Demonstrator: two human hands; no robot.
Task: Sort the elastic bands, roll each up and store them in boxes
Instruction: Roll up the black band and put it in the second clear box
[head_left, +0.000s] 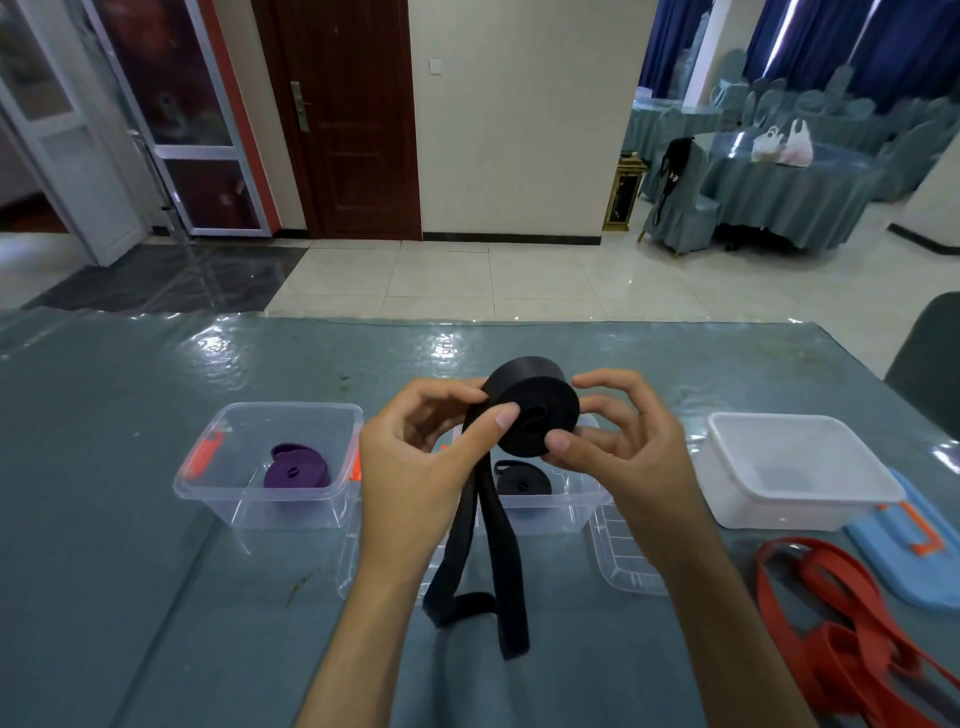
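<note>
Both hands held a black band (530, 410) above the table (130, 405), mostly rolled, its tail hanging down. The left hand (426, 457) and right hand (618, 447) pinched the roll, thumbs on its near face. Behind it stood the middle box (561, 499).

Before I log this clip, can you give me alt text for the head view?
Both hands, left hand and right hand, hold a half-rolled black band above the table, its loose tail hanging down. Behind sit a clear box with a rolled purple band, and unrolled red bands at right.
</note>
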